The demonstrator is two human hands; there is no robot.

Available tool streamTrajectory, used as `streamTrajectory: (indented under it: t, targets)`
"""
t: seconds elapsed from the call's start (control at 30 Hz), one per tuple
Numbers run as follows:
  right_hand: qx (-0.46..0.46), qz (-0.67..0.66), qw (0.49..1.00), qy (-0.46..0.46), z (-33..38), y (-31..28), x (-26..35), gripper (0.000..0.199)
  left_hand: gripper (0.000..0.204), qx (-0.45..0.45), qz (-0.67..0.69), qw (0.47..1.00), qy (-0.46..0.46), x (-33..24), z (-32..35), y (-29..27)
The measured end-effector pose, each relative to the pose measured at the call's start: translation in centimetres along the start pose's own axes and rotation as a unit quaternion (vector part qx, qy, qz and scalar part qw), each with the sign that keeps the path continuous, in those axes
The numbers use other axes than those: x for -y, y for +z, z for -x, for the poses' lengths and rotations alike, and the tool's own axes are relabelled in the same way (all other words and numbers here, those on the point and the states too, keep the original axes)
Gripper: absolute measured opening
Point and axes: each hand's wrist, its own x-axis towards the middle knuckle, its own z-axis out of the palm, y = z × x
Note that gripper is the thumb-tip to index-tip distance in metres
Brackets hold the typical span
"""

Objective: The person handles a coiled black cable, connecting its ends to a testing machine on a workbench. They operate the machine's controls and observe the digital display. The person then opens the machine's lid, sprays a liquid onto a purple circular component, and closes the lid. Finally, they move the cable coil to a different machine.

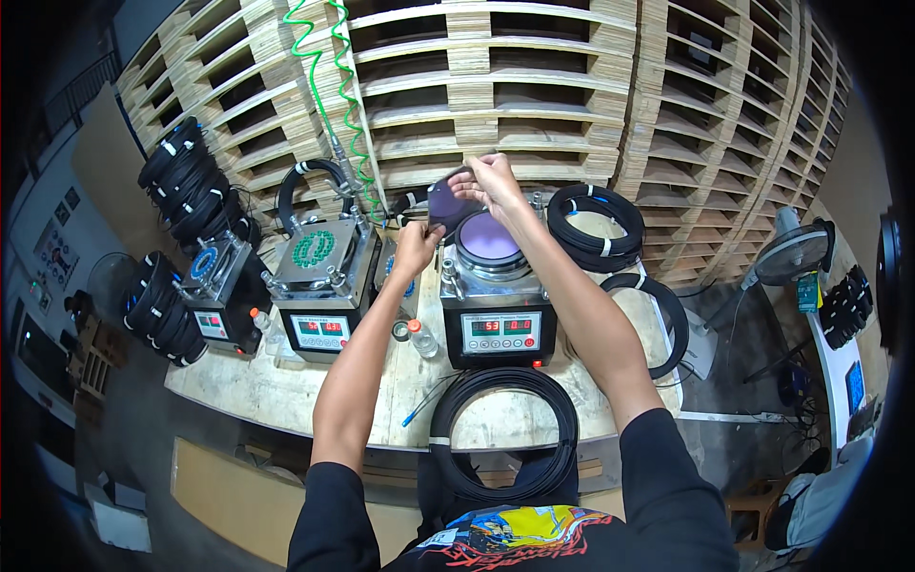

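A thin, dark purple see-through sheet point(446, 202), likely a round polishing film, is held up between my two hands. My left hand point(416, 246) pinches its lower edge. The fingers of my right hand point(490, 181) close on its upper edge. Just below and to the right sits the purple round pad point(488, 236) of a tabletop polishing machine point(499, 334) with a lit display and buttons. My right forearm passes over that machine's right side. Beside its left side stand a small clear bottle with an orange cap point(419, 336) and a small round open jar point(400, 331).
Two similar machines, one topped by a plate with green fittings point(310, 250), the other by blue ones point(204, 263), stand left. Coiled black cables lie at the table's front edge point(503, 374) and right point(596, 229). Wooden pallets point(477, 91) rise behind. A fan point(791, 250) stands right.
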Motion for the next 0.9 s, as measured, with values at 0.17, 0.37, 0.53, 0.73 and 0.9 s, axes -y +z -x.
streamTrajectory:
  t: [0.17, 0.37, 0.53, 0.73, 0.9]
  targets:
    - [-0.076, 0.296, 0.928, -0.213, 0.3, -5.6, -2.8, 0.017, 0.030, 0.085, 0.066, 0.989, -0.104, 0.9, -1.0, 0.3]
    - [-0.038, 0.598, 0.774, -0.201, 7.6, -11.8, -4.4, 0.026, 0.042, 0.310, 0.074, 0.947, -0.034, 1.0, -1.9, -3.7]
    - [-0.104, 0.590, 0.764, -0.240, 9.2, -11.5, -5.0, 0.023, 0.039, 0.198, -0.076, 0.977, 0.013, 4.1, -7.6, -9.0]
    - [-0.133, 0.623, 0.726, -0.258, 9.4, -10.3, -4.7, 0.031, 0.041, -0.013, -0.074, 0.997, 0.009, 9.4, -15.3, -12.8]
    - [-0.145, 0.620, 0.736, -0.229, 9.9, -8.9, -4.0, 0.033, 0.059, -0.035, -0.035, 0.998, -0.036, 13.1, -20.9, -12.2]
